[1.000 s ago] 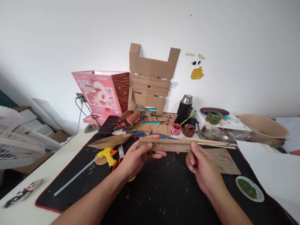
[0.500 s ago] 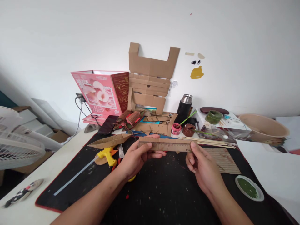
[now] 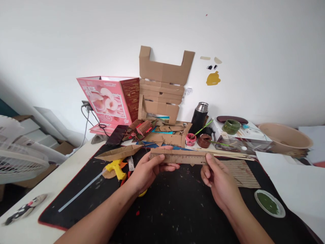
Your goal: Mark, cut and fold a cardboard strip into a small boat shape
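Observation:
A clear ruler [image 3: 186, 159] lies along a strip of cardboard [image 3: 177, 152], held up level above the black mat [image 3: 177, 210]. My left hand [image 3: 149, 167] is closed on the left end of both, thumb on the ruler's face and fingers behind. At the right end, my right hand [image 3: 218, 174] pinches the ruler and cardboard between thumb and fingers. Left of my left hand lie a yellow glue gun [image 3: 117, 168] with a long glue stick and a folded cardboard piece [image 3: 118, 153]. Corrugated cardboard [image 3: 245, 174] rests beyond my right hand.
Behind stand a pink box [image 3: 109, 101], an upright cardboard sheet [image 3: 162, 73], a black flask [image 3: 199, 118] and paint jars [image 3: 190, 139]. Thin wooden sticks [image 3: 231, 155] lie at the back right. A lid with green paint [image 3: 269, 203] sits right; a fan [image 3: 22, 152] is at left.

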`<state>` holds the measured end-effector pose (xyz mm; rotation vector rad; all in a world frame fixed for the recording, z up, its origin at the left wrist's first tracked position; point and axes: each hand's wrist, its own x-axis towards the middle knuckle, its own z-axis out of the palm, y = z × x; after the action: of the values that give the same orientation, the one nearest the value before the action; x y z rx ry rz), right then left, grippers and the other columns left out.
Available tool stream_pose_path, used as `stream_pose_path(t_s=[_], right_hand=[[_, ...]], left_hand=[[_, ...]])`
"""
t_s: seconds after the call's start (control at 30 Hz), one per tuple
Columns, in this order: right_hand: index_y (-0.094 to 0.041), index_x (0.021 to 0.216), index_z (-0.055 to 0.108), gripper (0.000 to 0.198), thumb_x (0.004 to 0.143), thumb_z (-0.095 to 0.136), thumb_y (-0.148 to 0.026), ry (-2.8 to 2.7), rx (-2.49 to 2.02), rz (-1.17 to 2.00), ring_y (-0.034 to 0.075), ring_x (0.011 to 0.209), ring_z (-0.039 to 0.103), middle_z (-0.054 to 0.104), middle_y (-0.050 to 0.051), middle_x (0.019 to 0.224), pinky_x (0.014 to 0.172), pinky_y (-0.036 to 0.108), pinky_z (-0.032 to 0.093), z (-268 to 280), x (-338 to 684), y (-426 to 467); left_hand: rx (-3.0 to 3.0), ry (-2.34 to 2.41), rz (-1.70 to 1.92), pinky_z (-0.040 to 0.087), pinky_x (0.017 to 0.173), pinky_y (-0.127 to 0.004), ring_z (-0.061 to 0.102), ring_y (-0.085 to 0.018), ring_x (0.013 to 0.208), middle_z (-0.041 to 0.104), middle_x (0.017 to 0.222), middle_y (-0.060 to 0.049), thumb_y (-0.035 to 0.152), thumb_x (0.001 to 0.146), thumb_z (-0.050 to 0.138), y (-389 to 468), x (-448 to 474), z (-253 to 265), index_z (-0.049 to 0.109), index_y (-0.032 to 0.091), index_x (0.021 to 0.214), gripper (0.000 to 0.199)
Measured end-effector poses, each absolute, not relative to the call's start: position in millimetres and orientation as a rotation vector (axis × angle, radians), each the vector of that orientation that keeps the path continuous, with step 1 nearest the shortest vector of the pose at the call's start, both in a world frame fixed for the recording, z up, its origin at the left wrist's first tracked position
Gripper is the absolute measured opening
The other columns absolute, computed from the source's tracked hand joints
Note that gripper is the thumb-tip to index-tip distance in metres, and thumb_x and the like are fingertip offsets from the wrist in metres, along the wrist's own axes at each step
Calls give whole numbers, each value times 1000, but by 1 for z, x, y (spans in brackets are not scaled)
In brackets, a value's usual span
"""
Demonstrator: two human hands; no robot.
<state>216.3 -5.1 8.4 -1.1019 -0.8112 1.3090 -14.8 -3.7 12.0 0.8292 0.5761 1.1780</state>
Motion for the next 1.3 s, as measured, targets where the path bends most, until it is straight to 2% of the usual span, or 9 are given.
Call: stream_pose_path(t_s=[0.13,0.37,0.63,0.8,1.03,1.3], right_hand=[[-21,63,50,77,69,87,-89,-836,-1087,1306,8,40,43,46,-5,50,39,21,23,7,217,-6],[-22,66,51,67,75,94,-72,-822,-1067,1313,9,41,43,47,-6,52,39,21,25,5,218,-6],[-22,67,51,67,74,94,-73,-828,-1062,1309,9,41,43,47,-7,52,38,21,25,5,217,-6],[-22,67,52,67,73,94,-74,-827,-1066,1314,9,41,43,47,-7,52,38,21,25,6,217,-6],[-21,65,51,68,73,95,-73,-820,-1063,1310,9,41,44,48,-6,52,39,20,25,5,217,-6],[-22,68,51,67,74,94,-73,-825,-1059,1308,9,41,43,48,-7,52,38,21,25,6,217,-7]], left_hand=[[826,604,1184,66,90,-37,86,-32,97,86,107,-21,30,97,82,-4,-15,11,60,7,156,67],[811,624,1200,66,87,-36,86,-31,94,86,109,-21,28,94,84,-3,-15,11,67,7,147,60],[838,678,1244,66,84,-38,84,-32,92,86,103,-19,29,92,85,-3,-15,10,75,8,140,53],[827,758,1337,67,78,-36,80,-34,106,83,124,-17,28,85,89,-1,-13,9,81,13,131,49],[781,722,1307,69,82,-38,82,-30,96,84,121,-17,26,85,89,-1,-13,9,81,12,130,48],[792,721,1314,69,89,-42,81,-32,105,82,125,-18,25,87,86,-1,-13,7,78,12,135,50]])
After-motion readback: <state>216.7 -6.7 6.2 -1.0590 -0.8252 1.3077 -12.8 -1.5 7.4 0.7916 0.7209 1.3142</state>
